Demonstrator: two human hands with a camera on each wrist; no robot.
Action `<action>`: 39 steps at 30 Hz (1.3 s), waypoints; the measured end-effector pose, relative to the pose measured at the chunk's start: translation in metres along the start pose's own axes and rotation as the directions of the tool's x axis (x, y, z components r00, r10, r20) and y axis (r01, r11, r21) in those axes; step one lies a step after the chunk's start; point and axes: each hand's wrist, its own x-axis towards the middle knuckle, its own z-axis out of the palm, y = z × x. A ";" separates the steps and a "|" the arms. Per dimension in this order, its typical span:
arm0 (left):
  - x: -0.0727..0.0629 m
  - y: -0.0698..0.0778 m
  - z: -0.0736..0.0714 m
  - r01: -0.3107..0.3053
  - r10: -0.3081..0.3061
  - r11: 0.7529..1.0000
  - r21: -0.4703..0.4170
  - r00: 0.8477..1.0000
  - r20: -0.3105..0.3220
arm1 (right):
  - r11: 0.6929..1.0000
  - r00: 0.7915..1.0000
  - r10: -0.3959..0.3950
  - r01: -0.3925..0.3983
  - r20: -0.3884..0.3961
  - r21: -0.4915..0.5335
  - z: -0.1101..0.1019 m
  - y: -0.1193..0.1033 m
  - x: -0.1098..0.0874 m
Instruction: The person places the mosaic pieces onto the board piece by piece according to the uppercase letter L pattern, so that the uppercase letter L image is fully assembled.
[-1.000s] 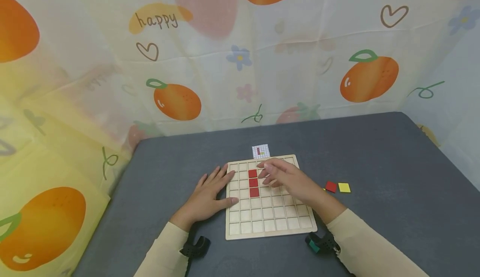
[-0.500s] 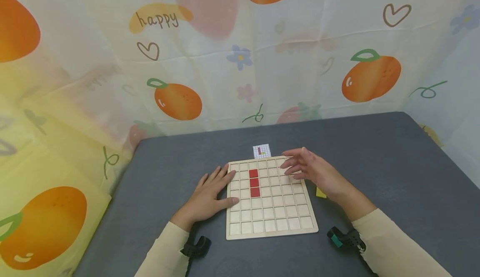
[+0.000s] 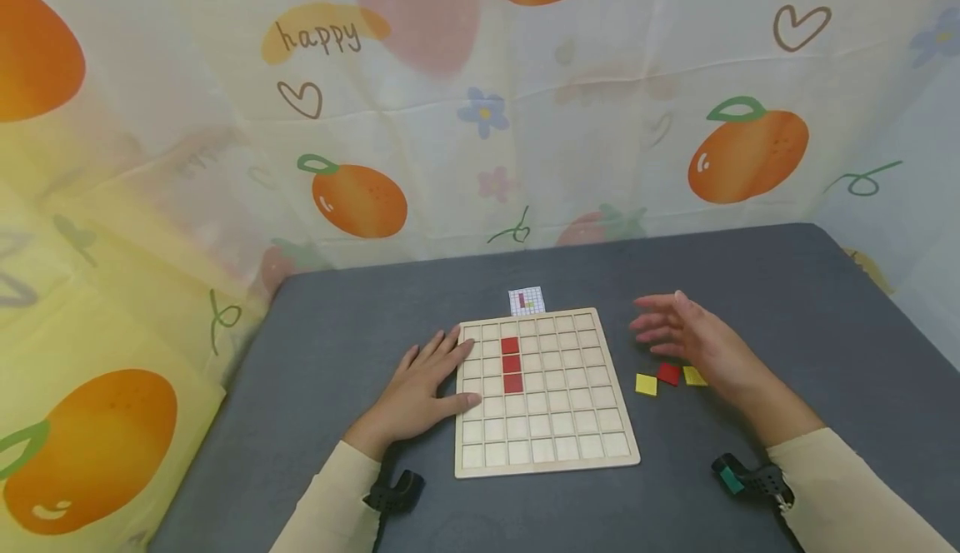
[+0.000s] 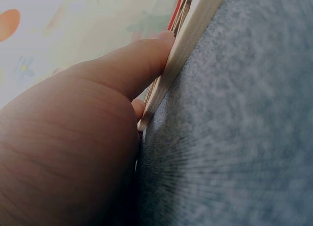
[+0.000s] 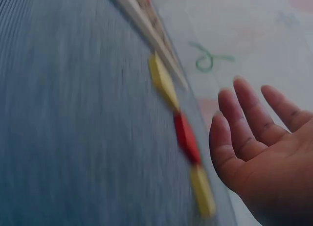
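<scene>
A wooden grid board [image 3: 547,468] lies on the table with three red square tiles [image 3: 512,363] set in one column of its cells. Spread along the board's left edge, my left hand [image 3: 420,391] rests with its fingers and thumb on the rim; the left wrist view shows the thumb [image 4: 146,59] lying on that rim. My right hand [image 3: 693,341] hovers to the right of the board, fingers loosely bent and holding nothing. Below it lie a yellow tile [image 3: 647,385], a loose red tile [image 3: 669,374] and a second yellow tile [image 3: 694,376], partly hidden by the hand.
A small printed grid card [image 3: 527,301] lies against the board's far edge, showing a red and yellow pattern. A printed fabric backdrop [image 3: 420,120] stands behind the dark grey table [image 3: 360,311]. Black wrist straps [image 3: 393,493] sit at both cuffs.
My right hand has moved right, from over the board to above the loose tiles, leaving the right cells uncovered. The left hand stays in place, and the three red tiles are unchanged.
</scene>
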 end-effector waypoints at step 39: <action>0.001 -0.002 0.001 0.003 -0.003 1.000 0.016 1.000 -0.006 | 0.864 0.997 -0.038 0.063 0.061 -0.500 -0.032 0.039 -0.020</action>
